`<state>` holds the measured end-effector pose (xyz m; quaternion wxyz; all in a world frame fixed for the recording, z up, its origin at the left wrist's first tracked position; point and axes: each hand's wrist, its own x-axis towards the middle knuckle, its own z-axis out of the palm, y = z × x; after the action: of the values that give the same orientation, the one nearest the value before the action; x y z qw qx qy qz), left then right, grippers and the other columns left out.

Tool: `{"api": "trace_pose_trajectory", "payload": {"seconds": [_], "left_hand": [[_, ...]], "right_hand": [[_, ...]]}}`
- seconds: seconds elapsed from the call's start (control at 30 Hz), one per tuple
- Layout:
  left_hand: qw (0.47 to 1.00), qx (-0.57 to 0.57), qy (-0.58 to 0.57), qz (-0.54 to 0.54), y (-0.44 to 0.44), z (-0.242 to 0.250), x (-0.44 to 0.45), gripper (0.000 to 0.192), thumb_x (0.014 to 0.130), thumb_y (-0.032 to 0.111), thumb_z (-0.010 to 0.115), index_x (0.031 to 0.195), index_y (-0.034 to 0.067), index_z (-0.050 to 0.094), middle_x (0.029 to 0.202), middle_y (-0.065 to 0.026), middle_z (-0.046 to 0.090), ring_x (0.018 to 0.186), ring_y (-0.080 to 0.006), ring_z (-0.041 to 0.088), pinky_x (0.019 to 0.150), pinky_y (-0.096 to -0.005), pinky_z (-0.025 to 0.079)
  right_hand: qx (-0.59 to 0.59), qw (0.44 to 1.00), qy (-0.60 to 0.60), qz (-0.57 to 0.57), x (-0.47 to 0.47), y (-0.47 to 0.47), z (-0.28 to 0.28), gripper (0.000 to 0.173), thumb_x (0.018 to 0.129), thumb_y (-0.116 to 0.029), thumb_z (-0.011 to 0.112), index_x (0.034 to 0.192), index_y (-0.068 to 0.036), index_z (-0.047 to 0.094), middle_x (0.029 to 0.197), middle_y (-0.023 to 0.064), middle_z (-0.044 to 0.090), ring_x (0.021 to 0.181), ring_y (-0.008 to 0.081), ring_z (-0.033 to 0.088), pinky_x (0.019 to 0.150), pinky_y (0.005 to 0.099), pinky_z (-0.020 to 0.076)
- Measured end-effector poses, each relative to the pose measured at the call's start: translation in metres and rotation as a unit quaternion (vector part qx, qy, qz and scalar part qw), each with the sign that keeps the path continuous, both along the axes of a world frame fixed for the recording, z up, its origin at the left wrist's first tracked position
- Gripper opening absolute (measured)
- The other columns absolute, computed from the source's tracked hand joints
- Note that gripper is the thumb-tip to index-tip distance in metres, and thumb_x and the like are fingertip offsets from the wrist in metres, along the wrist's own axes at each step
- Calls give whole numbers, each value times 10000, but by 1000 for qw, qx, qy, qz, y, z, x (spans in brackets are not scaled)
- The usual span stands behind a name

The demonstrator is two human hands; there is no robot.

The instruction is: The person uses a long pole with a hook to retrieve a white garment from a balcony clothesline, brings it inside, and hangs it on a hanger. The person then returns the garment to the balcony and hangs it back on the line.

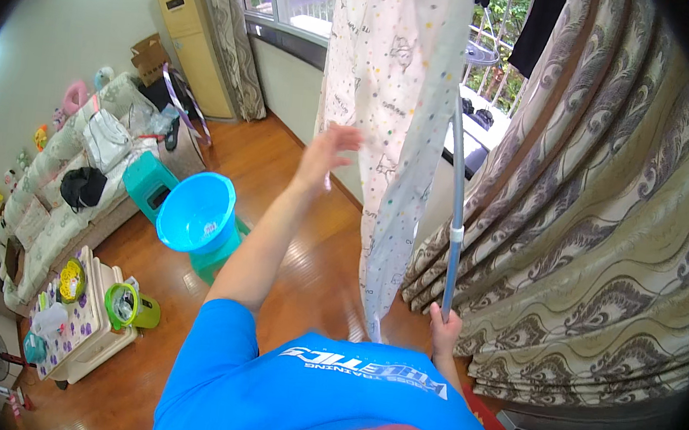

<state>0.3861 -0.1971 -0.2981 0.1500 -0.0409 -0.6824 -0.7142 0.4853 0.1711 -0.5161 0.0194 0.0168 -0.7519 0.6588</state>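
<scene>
A long white printed cloth [394, 114] with coloured dots hangs in front of me, its upper end out of view. Raised beside the cloth's left edge is my left hand [332, 151], fingers apart and slightly blurred; whether it touches the fabric I cannot tell. My right hand [445, 331] is closed round the lower end of a grey metal pole [453, 263], which rises along the right side of the cloth. The pole's top is hidden behind the fabric.
A blue basin [198, 213] rests on a green stool [209, 264] at the left. Beyond are a sofa [180, 149], a low table [94, 331] and a lime-green bin [145, 309]. Patterned curtains [588, 207] fill the right side, beside a window with a ledge [473, 137].
</scene>
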Motion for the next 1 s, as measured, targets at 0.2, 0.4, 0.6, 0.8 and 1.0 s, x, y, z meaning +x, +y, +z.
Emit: {"api": "trace_pose_trajectory", "payload": {"seconds": [0.2,0.4,0.6,0.8,1.0], "left_hand": [[940,288,-103,151,-62,-58,-119,640,919,532,478,1357,72,397,1250,-141,533,1107,-258,516,891,-403,424],[937,212,12,-276,76,17,-121,520,951,352,497,1350,29,413,1077,-125,580,897,-216,594,714,-353,519],[912,353,43,-203,24,-28,-138,488,960,388,419,1289,28,436,999,-137,582,860,-264,594,631,-401,527],[801,542,-88,-238,46,-71,-163,256,912,322,535,928,66,538,775,-56,593,733,-196,622,643,-336,546],[903,289,-89,-304,78,-70,-108,388,826,283,677,1069,10,548,799,-48,576,706,-145,582,665,-254,489]], "right_hand": [[-26,995,-32,93,-35,9,27,386,847,-212,685,591,-55,441,559,-52,345,535,62,321,473,276,265],[-21,993,-25,111,-72,23,25,386,835,-219,704,594,-28,471,552,-38,357,531,70,335,466,281,265],[38,995,-11,91,-86,33,32,340,857,-163,676,613,-42,474,571,-63,366,540,56,321,481,271,255],[43,999,-8,31,-85,20,24,321,841,-190,695,628,-8,538,547,-31,426,526,68,374,472,272,303],[47,997,-48,-41,-73,25,8,311,846,-191,692,634,-19,543,550,-49,404,525,60,357,467,272,282]]}}
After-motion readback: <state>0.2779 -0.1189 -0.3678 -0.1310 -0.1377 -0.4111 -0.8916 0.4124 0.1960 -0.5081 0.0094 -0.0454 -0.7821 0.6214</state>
